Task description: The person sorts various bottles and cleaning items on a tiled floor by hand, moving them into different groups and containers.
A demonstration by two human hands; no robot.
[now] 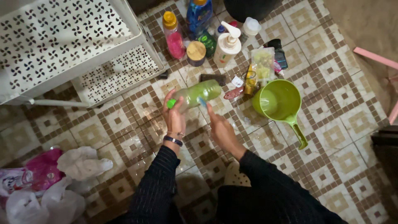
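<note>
A green bottle [195, 94] lay tipped on its side in the air above the tiled floor [331, 108], its bright green cap [171, 103] pointing left toward the white perforated rack [62, 45]. The left hand [174, 116] carried it near the cap end, the fingers [179, 104] curled round the body in a firm wrap, a dark band on the wrist below. The right hand [222, 128] sat just beside the bottle's underside, pinching a small blue item [202, 101] against the plastic; what that item was could not be told, as it was small and blurred. Those fingers were drawn together round it, not spread.

By the look of it, the work in hand was a wiping or scrubbing of the bottle's side, somewhere mid-pass. Any further stroke seemed to call for the left hand to hold the bottle steady or turn it while the right kept light pressure on the curved wall.

Just right of the bottle stood a lime-green dipper [278, 101] with its handle pointing down-right. Behind it clustered a white pump bottle [227, 46], a pink bottle with a yellow cap [174, 35], a blue bottle [199, 14] and a jar with a wooden lid [195, 52]. Crumpled plastic bags [54, 182] lay well apart at the lower left.
</note>
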